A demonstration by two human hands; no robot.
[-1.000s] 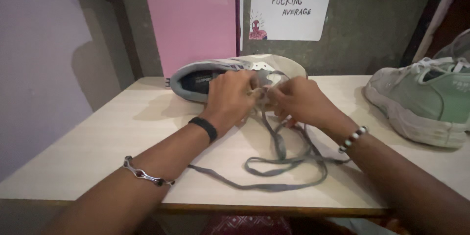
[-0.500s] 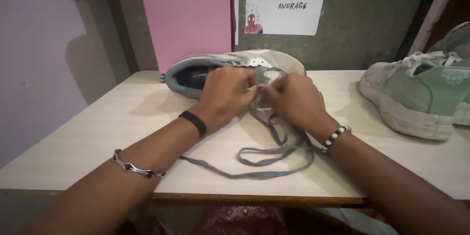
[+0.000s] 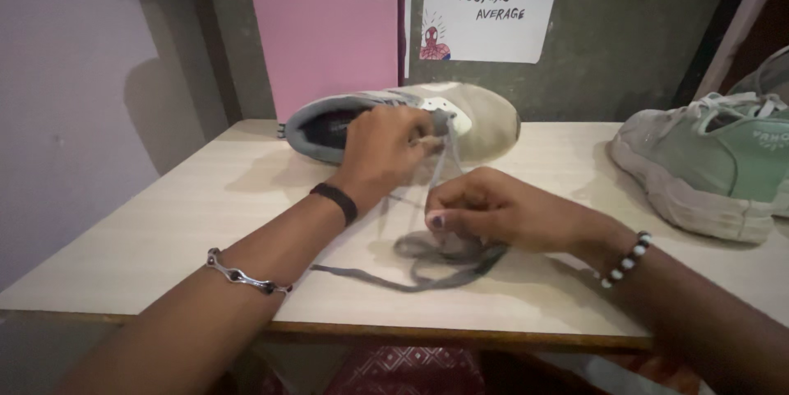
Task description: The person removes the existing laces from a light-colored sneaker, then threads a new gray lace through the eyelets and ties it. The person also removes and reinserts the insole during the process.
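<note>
Head view shows the left hand point(image 3: 385, 146) resting on a grey shoe point(image 3: 460, 115) at the back of the pale table point(image 3: 164, 222), fingers pinched on the grey lace point(image 3: 440, 259) by the eyelets. Nearer the front edge, the right hand point(image 3: 485, 212) is closed tight around the same lace, whose loose end lies looped under it. A green shoe point(image 3: 707, 169) sits far right

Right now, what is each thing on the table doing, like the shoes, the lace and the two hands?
Grey and beige sneaker: on its side, partly laced.
Grey flat shoelace: pulled taut from the sneaker, slack piled on the table.
Left hand: pinching the lace at the eyelets.
Right hand: closed around the lace, drawn back.
Pale green sneaker: laced, untouched.
Light wooden table: bearing everything.
</note>
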